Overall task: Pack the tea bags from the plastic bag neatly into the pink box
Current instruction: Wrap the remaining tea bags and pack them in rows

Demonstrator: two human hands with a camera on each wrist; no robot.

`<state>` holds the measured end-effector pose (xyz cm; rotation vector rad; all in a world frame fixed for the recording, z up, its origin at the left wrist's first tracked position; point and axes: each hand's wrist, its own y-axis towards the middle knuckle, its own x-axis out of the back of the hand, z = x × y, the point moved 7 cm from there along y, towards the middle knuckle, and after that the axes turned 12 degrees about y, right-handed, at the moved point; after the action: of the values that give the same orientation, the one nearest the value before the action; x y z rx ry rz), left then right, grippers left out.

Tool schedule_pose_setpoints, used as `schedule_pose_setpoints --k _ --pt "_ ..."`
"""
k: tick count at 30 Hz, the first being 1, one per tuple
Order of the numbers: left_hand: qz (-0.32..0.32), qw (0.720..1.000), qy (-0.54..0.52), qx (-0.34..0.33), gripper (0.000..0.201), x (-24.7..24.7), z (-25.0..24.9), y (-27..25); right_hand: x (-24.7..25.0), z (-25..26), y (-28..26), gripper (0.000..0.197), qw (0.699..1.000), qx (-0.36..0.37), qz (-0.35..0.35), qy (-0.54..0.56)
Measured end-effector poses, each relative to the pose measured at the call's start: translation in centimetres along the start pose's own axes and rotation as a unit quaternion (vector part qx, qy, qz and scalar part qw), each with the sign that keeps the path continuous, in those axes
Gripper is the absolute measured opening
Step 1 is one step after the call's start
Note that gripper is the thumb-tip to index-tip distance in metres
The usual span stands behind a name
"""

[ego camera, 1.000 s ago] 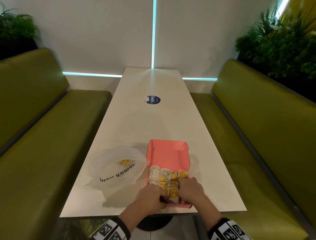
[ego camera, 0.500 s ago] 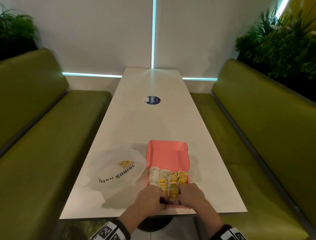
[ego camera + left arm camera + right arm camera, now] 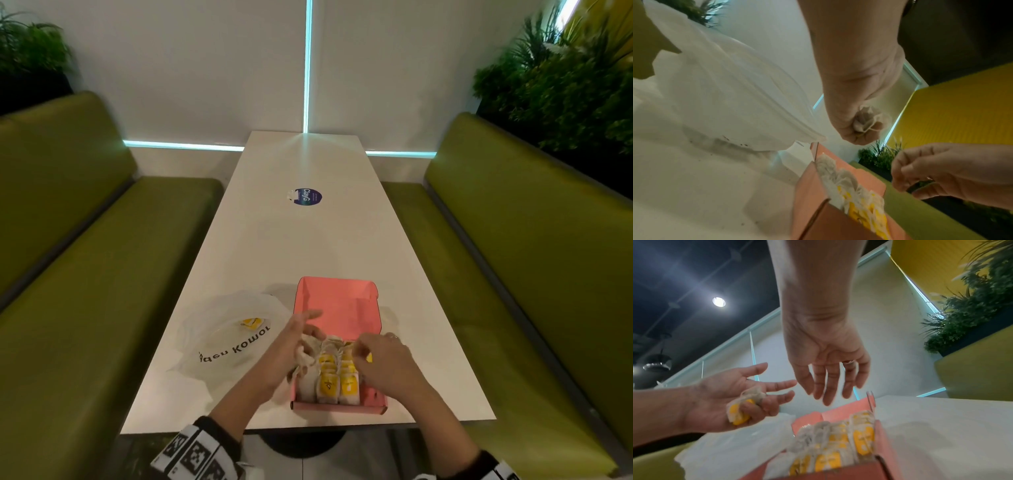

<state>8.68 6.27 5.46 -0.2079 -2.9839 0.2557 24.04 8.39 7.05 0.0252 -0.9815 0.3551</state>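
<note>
The pink box (image 3: pixel 339 308) lies open near the table's front edge, its lid folded back. Rows of tea bags (image 3: pixel 337 380) with yellow tags stand packed in its near half. My left hand (image 3: pixel 298 342) hovers over the box's left side. Its last fingers curl round one loose tea bag (image 3: pixel 742 408), while the thumb and forefinger stick out. My right hand (image 3: pixel 373 356) hangs above the right rows with relaxed fingers (image 3: pixel 826 386), holding nothing. The white plastic bag (image 3: pixel 226 346) lies left of the box, with one tea bag (image 3: pixel 251 322) showing inside.
A long white table (image 3: pixel 301 240) runs away from me, with a round blue sticker (image 3: pixel 307 197) further along it. Green benches (image 3: pixel 85 291) line both sides, and plants (image 3: pixel 565 78) stand behind the backrests. The box's far half is bare pink.
Both hands have risen from the near end of the box, where they pressed on the packed rows. The left hand now holds a loose tea bag above the box's left side.
</note>
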Motion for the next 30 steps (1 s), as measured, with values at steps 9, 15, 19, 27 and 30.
schedule_pose_setpoints --k 9,15,19,27,30 --pt "0.050 0.970 -0.235 0.030 0.069 -1.3 -1.8 -0.1 0.7 5.0 -0.5 0.025 0.958 0.126 0.006 0.259" --pt "0.048 0.982 -0.181 0.019 0.064 -1.0 -1.5 -0.4 1.6 3.4 0.1 0.009 0.924 0.027 -0.068 0.374" --pt "0.008 0.995 -0.094 -0.006 0.039 -0.6 -1.1 -0.7 2.1 2.0 0.1 0.006 0.892 -0.041 -0.115 0.435" --pt "-0.127 0.992 -0.017 -0.009 0.007 0.8 -0.8 -0.4 1.0 2.0 -0.5 0.007 0.909 -0.105 -0.024 0.404" --pt "-0.125 0.991 0.038 -0.026 0.003 0.9 -1.2 -0.4 2.4 2.3 -0.6 0.024 0.941 -0.058 -0.070 0.327"
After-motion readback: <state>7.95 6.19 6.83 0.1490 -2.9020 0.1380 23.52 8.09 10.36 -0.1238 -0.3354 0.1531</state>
